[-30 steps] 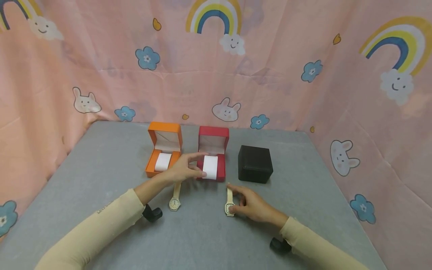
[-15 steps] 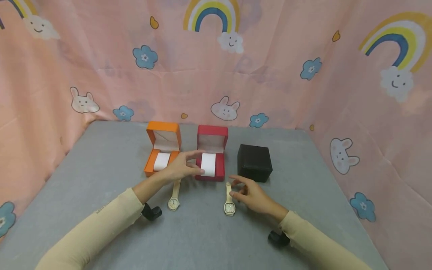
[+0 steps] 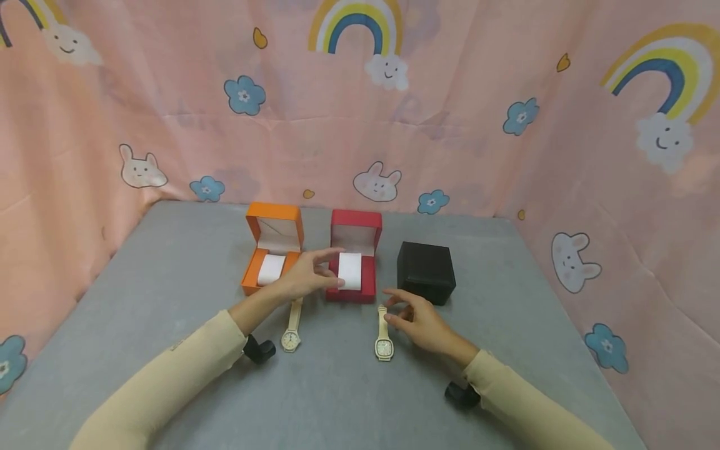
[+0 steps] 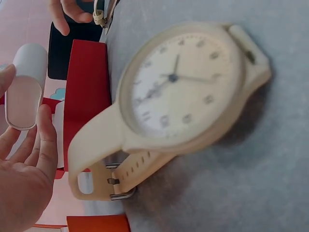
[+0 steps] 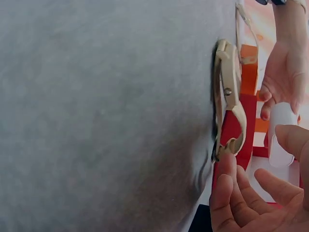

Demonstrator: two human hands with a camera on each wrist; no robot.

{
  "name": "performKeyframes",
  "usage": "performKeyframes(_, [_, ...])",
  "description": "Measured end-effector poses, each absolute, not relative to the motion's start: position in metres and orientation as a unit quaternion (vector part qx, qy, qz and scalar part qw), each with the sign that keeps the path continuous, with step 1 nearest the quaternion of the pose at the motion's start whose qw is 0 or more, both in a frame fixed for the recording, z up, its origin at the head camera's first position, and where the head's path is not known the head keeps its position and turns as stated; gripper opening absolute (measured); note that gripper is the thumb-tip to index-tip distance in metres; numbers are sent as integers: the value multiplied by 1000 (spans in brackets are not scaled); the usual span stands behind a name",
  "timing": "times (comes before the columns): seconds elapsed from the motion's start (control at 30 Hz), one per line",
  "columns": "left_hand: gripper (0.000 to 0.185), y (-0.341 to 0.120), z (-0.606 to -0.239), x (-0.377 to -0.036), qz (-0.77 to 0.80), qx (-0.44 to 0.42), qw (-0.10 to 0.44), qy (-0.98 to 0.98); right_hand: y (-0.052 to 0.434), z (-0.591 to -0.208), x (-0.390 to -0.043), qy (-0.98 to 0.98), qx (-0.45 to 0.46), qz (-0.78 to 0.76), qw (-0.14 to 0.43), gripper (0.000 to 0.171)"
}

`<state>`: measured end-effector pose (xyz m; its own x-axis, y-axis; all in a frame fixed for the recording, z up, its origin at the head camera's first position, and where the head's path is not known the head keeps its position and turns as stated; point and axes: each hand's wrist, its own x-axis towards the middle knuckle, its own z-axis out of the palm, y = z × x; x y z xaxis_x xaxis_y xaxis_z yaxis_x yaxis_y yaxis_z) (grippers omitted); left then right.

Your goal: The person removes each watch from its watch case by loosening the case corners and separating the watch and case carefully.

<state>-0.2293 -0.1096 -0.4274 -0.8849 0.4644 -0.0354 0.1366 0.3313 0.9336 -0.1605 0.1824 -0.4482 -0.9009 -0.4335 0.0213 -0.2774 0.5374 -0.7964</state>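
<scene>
On the grey surface (image 3: 169, 262), the left hand (image 3: 304, 278) pinches the white cushion (image 3: 350, 270) in the red box (image 3: 355, 265). Right hand (image 3: 419, 322), loosely open, touches the square watch (image 3: 384, 340); a tug might drag the box.

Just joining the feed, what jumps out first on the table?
Three small boxes stand in a row at the back of the grey table: an open orange box, an open red box and a shut black box. The left hand holds the white cushion at the red box. Two cream watches lie in front; the right hand touches the strap of the right watch.
</scene>
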Motion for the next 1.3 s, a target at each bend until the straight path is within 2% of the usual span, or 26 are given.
performKeyframes(0.3, [73,-104,-420,-239,549,194,137,801,190,-452,-167,897,-231,-375,25,52])
performKeyframes(0.67, [74,-105,-424,-242,527,188,140,817,188,-445,-170,905,-230,-349,75,49])
performKeyframes(1.3, [75,-102,-430,-248,486,207,120,841,189,-446,-173,907,-234,-343,69,44])
